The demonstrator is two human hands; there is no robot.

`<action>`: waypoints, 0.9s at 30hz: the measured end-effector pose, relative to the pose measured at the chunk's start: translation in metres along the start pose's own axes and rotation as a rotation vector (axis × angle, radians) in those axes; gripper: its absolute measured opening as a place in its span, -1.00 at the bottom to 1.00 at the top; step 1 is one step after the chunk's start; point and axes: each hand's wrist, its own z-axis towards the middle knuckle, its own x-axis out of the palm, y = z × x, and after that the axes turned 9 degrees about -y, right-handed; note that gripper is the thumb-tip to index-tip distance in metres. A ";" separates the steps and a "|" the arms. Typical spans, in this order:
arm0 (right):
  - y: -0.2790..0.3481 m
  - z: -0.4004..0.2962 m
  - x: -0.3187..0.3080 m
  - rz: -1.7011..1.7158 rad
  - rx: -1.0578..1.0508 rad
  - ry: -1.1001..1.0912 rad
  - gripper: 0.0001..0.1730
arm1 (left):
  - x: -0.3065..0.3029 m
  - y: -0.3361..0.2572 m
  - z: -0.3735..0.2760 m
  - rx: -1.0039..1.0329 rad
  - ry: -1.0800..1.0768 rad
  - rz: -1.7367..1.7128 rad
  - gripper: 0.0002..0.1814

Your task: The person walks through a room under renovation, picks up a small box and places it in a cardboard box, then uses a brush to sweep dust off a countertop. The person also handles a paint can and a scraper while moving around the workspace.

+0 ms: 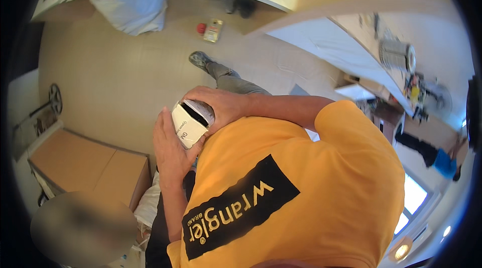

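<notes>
A small white cardboard box (pixel 189 125) with printing on it is held between both hands in front of the yellow shirt (pixel 320 192). My left hand (pixel 170 138) supports its left side and lower edge, fingers spread along it. Over the opposite side curls my right hand (pixel 222 106), its thumb near the lower corner. A dark gap shows between the box's front panel and a pale, printed curved piece under my right hand. What lies inside is too dark to tell.
A large brown cardboard box (pixel 86 166) stands at left, near a blurred person (pixel 83 230). A white sack (pixel 139 8) and a yellow pack (pixel 213 31) beside a red round thing (pixel 201 28) lie on the floor. A spool (pixel 395 55) sits at right; another person (pixel 440 159) is farther off.
</notes>
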 end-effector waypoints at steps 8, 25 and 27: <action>0.034 0.240 0.022 -0.003 -0.071 0.256 0.14 | -0.065 0.133 0.057 -0.654 -0.504 -0.442 -0.04; 0.094 0.675 0.186 -0.167 -0.114 0.626 0.07 | -0.217 0.481 0.187 -0.947 -0.736 -2.126 -0.44; 0.086 0.722 0.198 0.041 0.070 0.549 -0.15 | -0.245 0.531 0.207 -0.876 -0.688 -2.103 -0.43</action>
